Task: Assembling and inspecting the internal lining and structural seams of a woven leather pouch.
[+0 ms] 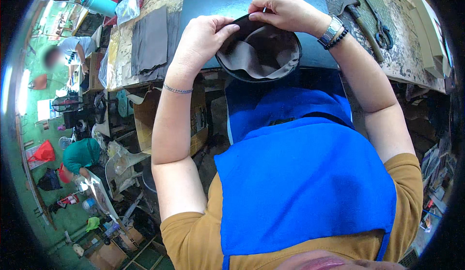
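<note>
A round, dark, open-topped pouch point(259, 52) with a black rim and a loose grey-brown fabric lining is held at the table's near edge, its opening facing me. My left hand point(207, 35) pinches the upper left of the rim between thumb and fingers. At the top of the rim, a short way to the right, my right hand point(286, 11) is closed on the edge in the same manner. Both thumbs press on the rim. Behind the pouch lies a smooth dark blue board point(213, 1). The pouch's lower side hangs over my lap, where a blue apron point(305, 183) spreads.
Dark flat sheets point(150, 40) are stacked left of the board. A hammer point(363, 25) and a scissor-like metal tool point(382, 33) lie to the right, near pale boxes point(431, 35). A teal bottle point(99, 4) stands far left. Two other people work at the left, one in a green top point(81, 155).
</note>
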The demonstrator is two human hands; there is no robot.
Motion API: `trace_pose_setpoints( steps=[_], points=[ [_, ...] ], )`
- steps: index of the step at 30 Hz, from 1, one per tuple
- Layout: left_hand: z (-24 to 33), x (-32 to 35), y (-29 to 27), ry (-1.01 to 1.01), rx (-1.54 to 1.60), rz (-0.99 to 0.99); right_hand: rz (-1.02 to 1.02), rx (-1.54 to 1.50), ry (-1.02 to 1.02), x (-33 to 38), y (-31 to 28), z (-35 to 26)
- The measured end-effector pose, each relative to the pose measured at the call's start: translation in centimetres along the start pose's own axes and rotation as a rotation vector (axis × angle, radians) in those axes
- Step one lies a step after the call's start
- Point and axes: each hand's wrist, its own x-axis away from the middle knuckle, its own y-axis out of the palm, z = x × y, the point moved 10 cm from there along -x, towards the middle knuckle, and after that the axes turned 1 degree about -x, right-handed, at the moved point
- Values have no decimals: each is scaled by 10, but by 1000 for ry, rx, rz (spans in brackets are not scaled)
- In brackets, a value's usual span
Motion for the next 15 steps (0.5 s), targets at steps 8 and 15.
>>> trace_pose_setpoints(
  steps=[8, 15],
  points=[
    [2, -2, 2, 12, -56, 1, 25, -24, -110, -2, 5, -10],
    [14, -6, 3, 76, -110, 29, -105, 105, -26, -4, 11, -6]
  ],
)
